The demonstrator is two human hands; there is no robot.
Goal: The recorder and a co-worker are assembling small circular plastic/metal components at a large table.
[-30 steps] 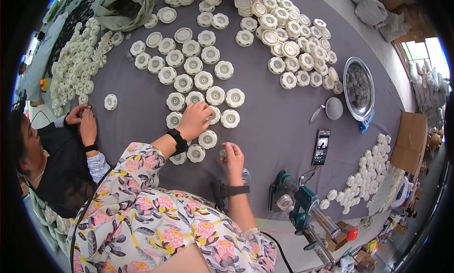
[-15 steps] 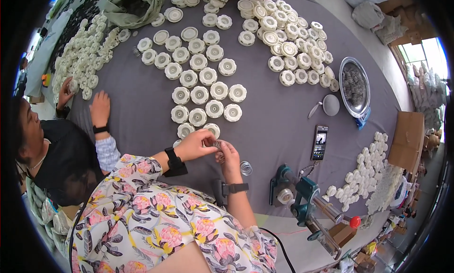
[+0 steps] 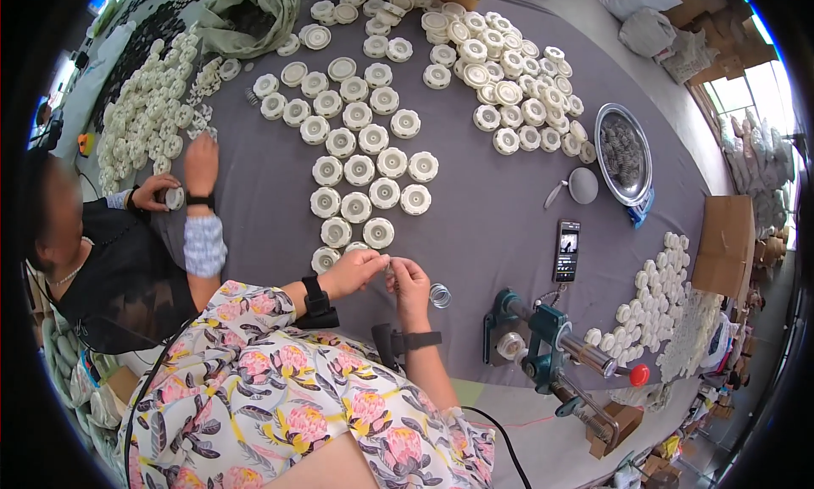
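My left hand (image 3: pixel 354 270) and my right hand (image 3: pixel 411 284) meet just above the near end of the rows of white knobs. Their fingertips pinch a small metal coil spring, mostly hidden by the fingers. Beside my right hand, a wider wire coil (image 3: pixel 439 296) lies on the grey cloth. Several round, scalloped white knobs (image 3: pixel 357 206) stand in rows beyond my hands, each with a recessed centre facing up. The closest knob (image 3: pixel 326 260) lies by my left wrist.
A green hand press (image 3: pixel 543 341) with a red-tipped lever stands at right. Near it are a phone (image 3: pixel 567 252), a round grey lid (image 3: pixel 582 186) and a metal tray (image 3: pixel 603 163) of springs. White piles flank the cloth. At left a co-worker's hand (image 3: pixel 156 192) holds a white part.
My hands have drawn closer together at the fingertips, covering more of the spring. The co-worker's hands have shifted, one bringing a white part away from the pile, the other reaching forward.
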